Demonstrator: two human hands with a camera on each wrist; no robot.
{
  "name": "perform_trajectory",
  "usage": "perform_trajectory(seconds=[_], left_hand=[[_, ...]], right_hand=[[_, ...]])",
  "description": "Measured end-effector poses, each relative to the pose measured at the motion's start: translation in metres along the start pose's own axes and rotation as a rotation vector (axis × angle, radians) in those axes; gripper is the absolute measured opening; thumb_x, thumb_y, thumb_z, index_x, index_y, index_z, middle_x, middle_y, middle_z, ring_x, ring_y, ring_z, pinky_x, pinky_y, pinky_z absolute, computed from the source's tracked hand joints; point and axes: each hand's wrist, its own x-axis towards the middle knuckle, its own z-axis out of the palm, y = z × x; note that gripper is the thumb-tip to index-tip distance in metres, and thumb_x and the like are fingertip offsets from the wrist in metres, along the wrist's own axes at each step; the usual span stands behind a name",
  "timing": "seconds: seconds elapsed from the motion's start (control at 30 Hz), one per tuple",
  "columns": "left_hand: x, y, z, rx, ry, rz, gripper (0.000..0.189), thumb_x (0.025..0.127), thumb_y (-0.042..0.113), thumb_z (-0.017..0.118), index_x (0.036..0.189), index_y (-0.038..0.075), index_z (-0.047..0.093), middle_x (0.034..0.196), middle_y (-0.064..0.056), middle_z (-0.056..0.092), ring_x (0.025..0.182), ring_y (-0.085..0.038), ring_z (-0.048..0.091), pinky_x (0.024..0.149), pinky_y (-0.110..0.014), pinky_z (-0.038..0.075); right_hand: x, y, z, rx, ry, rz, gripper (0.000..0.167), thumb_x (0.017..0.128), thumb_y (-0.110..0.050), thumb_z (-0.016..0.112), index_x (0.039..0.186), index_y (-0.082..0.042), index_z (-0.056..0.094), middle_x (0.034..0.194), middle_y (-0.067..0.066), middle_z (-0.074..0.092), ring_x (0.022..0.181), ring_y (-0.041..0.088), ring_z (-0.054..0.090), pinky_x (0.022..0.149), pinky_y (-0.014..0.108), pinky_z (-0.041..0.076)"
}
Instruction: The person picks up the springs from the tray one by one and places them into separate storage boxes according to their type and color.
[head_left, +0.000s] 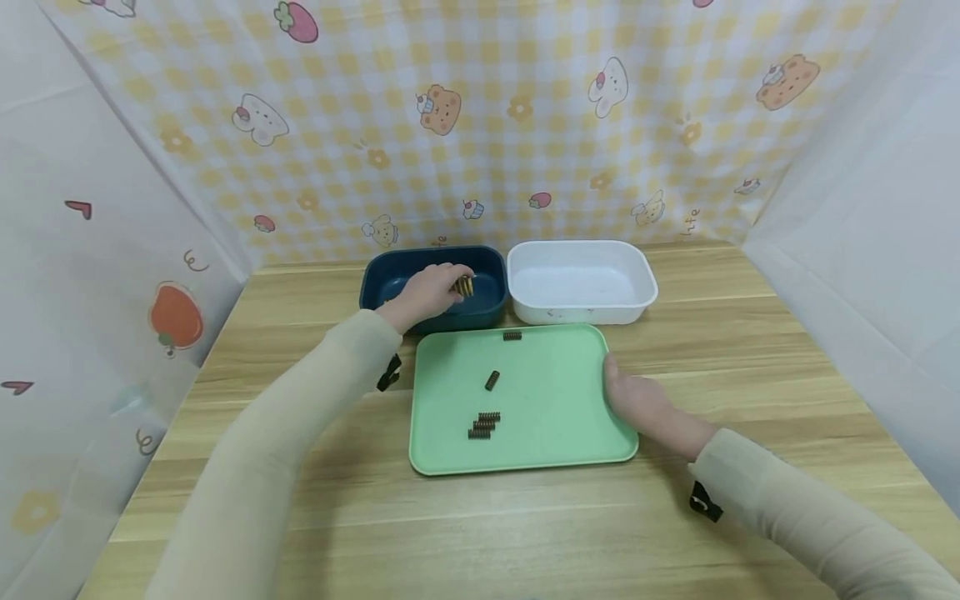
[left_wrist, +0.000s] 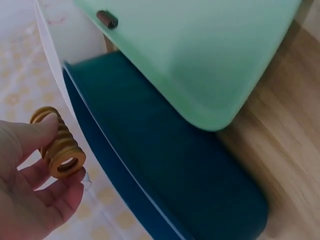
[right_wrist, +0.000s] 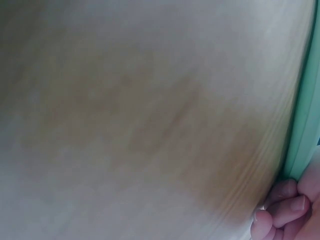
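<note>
With my left hand I pinch a yellow coil spring above the dark-blue bin, far left; my right hand grips the nearer green tray by its right edge, fingers curled.

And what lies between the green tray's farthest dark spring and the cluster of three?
A single dark spring, slanted on the green tray; the head view shows it.

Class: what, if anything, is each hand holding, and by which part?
The left hand pinches the yellow spring by its coiled side; the right hand grips the tray by its right rim.
</note>
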Motion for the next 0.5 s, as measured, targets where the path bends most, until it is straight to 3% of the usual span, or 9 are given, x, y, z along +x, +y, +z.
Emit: perform_trajectory(seconds=[0.27,0.5], left_hand=[[0.018,-0.01,-0.001,-0.059,-0.029,-0.053,0.046,0.087,0.012,0.061,0.131,0.011,0.048,0.127,-0.008,0.053,0.11,-0.023,0.051,0.096,-0.041,0.04],[0.028,-0.014,0.007,-0.096,-0.037,-0.076,0.041,0.087,0.012,0.061,0.127,0.01,0.053,0.12,-0.008,0.057,0.105,-0.022,0.053,0.092,-0.04,0.043]], right_hand=[[0.001,0.001,0.0,0.02,-0.039,0.015,0.05,0.093,-0.006,0.036,0.134,0.018,0.02,0.06,0.016,0.055,0.051,0.024,0.054,0.049,0.041,0.049],[0.004,0.002,0.001,0.043,-0.063,0.033,0.051,0.096,-0.01,0.033,0.136,0.017,0.016,0.069,0.023,0.059,0.059,0.029,0.059,0.056,0.045,0.051]])
